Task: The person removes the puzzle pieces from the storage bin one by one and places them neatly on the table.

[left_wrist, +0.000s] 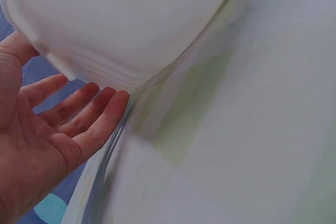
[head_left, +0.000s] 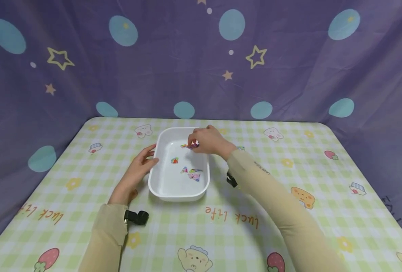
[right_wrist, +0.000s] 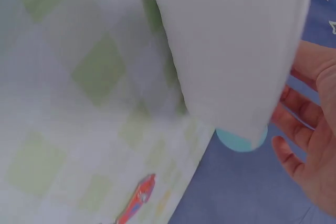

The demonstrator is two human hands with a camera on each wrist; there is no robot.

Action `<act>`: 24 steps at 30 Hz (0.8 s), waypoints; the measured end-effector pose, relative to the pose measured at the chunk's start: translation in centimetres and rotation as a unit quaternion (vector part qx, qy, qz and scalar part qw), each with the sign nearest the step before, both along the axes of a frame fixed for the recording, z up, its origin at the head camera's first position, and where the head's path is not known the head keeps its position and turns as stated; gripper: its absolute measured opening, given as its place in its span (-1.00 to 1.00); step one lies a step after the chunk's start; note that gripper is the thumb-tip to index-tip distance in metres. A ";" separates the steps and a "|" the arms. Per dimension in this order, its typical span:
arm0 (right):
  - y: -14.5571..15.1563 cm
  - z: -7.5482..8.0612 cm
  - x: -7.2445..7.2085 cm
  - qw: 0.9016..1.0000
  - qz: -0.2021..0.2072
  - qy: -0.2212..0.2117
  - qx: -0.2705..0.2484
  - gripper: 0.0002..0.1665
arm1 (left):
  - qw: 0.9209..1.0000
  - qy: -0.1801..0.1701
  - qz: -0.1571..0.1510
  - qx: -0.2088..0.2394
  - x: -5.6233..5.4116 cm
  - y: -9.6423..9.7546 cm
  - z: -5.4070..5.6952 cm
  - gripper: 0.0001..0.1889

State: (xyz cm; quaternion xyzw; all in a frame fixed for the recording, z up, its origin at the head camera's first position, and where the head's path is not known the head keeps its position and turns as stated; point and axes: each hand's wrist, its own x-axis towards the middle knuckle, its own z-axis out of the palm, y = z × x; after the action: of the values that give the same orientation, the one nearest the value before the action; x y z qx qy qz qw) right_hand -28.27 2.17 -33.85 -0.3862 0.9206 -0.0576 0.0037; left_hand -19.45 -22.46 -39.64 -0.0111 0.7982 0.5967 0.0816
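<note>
A white rectangular tub [head_left: 178, 198] stands on the table with several small, flat-looking colourful pieces inside. Among them are an orange-green piece [head_left: 174, 160] and a pinkish piece [head_left: 194, 176]. My left hand [head_left: 137, 168] is at the tub's left side; in the left wrist view its thumb is at the rim and its extended fingers [left_wrist: 102, 121] rest along the outer wall. My right hand [head_left: 209, 140] reaches over the far right rim and pinches a small colourful piece [head_left: 195, 144]. In the right wrist view the tub wall hides those fingertips.
The table has a green checked cloth [head_left: 173, 234] with printed cartoons and lettering. A red, colourful strip [right_wrist: 137, 198] lies on the cloth in the right wrist view. A purple curtain [head_left: 173, 64] with stars and blue ovals hangs behind the table and along its sides.
</note>
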 end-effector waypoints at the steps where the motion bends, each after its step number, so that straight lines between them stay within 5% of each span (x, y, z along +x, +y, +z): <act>1: 0.2 0.2 -0.1 1.000 0.000 0.000 0.001 -0.78 | 1.000 0.000 0.000 0.001 0.0 0.0 0.0 -0.37; 12: 1.8 0.9 -0.7 0.998 0.004 0.024 -0.057 -0.78 | 1.000 0.000 0.002 -0.003 -0.3 -0.2 -0.3 -0.39; 24: 4.0 1.4 -0.9 0.998 -0.015 0.030 -0.061 -0.77 | 1.000 -0.001 0.006 -0.006 -0.3 -0.1 -0.4 -0.40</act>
State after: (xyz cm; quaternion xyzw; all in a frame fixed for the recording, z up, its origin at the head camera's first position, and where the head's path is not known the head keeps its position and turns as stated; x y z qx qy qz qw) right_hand -29.12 6.22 -32.44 -0.3738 0.9206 -0.1019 -0.0485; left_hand -19.71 -22.61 -40.08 -0.0170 0.8018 0.5922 0.0788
